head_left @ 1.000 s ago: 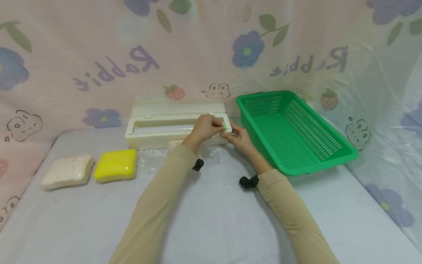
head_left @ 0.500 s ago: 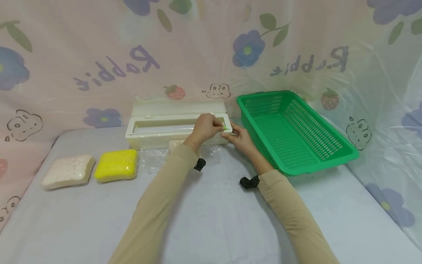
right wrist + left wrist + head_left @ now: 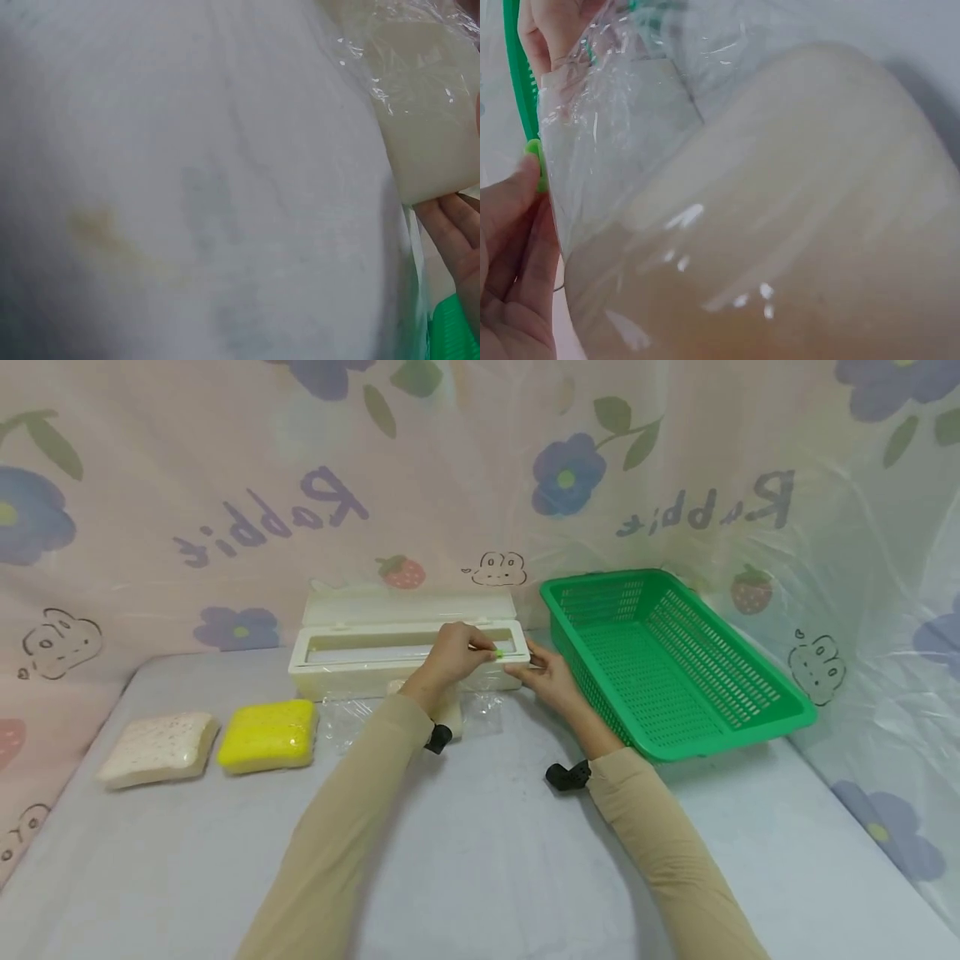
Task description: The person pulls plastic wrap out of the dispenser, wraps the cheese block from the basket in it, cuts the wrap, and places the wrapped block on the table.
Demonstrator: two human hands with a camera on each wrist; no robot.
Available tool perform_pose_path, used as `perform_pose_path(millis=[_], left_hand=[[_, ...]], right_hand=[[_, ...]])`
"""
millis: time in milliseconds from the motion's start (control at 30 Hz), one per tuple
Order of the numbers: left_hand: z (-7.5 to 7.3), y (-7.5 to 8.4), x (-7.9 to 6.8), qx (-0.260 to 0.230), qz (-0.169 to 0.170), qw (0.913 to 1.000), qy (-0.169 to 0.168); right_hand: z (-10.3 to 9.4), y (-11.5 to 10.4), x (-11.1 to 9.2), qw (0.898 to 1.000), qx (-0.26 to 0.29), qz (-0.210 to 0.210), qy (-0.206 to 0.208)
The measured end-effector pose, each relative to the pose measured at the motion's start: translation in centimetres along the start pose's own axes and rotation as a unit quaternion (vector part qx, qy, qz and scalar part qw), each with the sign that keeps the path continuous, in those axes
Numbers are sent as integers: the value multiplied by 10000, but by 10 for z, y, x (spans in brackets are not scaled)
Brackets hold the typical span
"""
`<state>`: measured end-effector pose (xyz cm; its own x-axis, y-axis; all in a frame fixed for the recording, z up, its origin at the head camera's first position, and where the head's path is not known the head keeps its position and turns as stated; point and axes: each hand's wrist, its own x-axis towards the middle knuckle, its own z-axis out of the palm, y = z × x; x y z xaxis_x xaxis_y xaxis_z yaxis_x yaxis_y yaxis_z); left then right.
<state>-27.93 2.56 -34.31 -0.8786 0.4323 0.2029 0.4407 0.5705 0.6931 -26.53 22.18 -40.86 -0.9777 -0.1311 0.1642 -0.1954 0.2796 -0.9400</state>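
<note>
A white cling film dispenser (image 3: pixel 337 679) stands at the back of the table with its lid raised and a roll inside. Along its front edge runs a small bright green cutter slider (image 3: pixel 499 653), which my left hand (image 3: pixel 453 653) pinches between thumb and fingers. My right hand (image 3: pixel 551 678) grips the right front corner of the dispenser, thumb in front. Clear film (image 3: pixel 347 717) hangs from the front edge onto the table. Under it lies a pale cream block (image 3: pixel 452 714), partly hidden by my left forearm; it fills much of the left wrist view.
Left of the film lie a film-wrapped yellow sponge (image 3: pixel 267 735) and a wrapped pale speckled sponge (image 3: pixel 159 749). A green plastic basket (image 3: pixel 720 745) stands close to my right forearm. A printed curtain (image 3: pixel 450 460) hangs right behind the dispenser.
My left hand has slid leftward along the dispenser's front edge with the green slider, away from the right end. The right hand stays at the corner.
</note>
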Motion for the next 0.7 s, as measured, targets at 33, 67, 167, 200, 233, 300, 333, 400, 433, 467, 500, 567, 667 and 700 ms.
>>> perform_pose_path(millis=[33, 67, 167, 200, 233, 300, 333, 400, 433, 467, 500, 567, 667, 700], left_hand=[[-1, -1, -1, -35, 14, 10000, 10], [-1, -2, -2, -60, 14, 10000, 6], [-4, -3, -4, -47, -102, 9999, -19], [-6, -3, -5, -18, -166, 9999, -20], [-7, -2, -6, 30, -230, 9997, -21], [-9, -2, -8, 133, -331, 9994, -13], [-10, -2, -8, 192, -350, 9992, -5], [-12, -2, -9, 271, -354, 9990, -4], [-12, -2, -9, 294, -332, 9990, -6], [-13, -3, -9, 297, -305, 9991, -18], [-14, -3, -9, 288, -293, 9991, -41], [-15, -4, -10, 294, -274, 9991, -94], [-18, -5, -10, 291, -243, 9991, -172], [-18, -6, -10, 290, -228, 9991, -190]], right_hand=[[0, 0, 0, 10000, 2, 5, 4], [0, 1, 0, 10000, 1, 15, 17], [1, 1, 1, 10000, -36, 25, 46], [1, 0, 1, 10000, -43, 24, 53], [0, 0, 0, 10000, -38, 40, 70], [-1, 0, 0, 9999, -61, 61, 74], [-2, -1, 0, 9999, -55, 88, 81], [-3, -3, -1, 9999, -32, 107, 75], [-2, -6, -3, 9999, -69, 109, 69], [-2, -10, -4, 9999, -98, 103, 54], [-2, -13, -6, 9999, -115, 103, 42], [0, -20, -9, 9999, -152, 83, -6], [2, -27, -13, 9997, -212, 72, -27], [3, -28, -13, 9998, -211, 67, -28]])
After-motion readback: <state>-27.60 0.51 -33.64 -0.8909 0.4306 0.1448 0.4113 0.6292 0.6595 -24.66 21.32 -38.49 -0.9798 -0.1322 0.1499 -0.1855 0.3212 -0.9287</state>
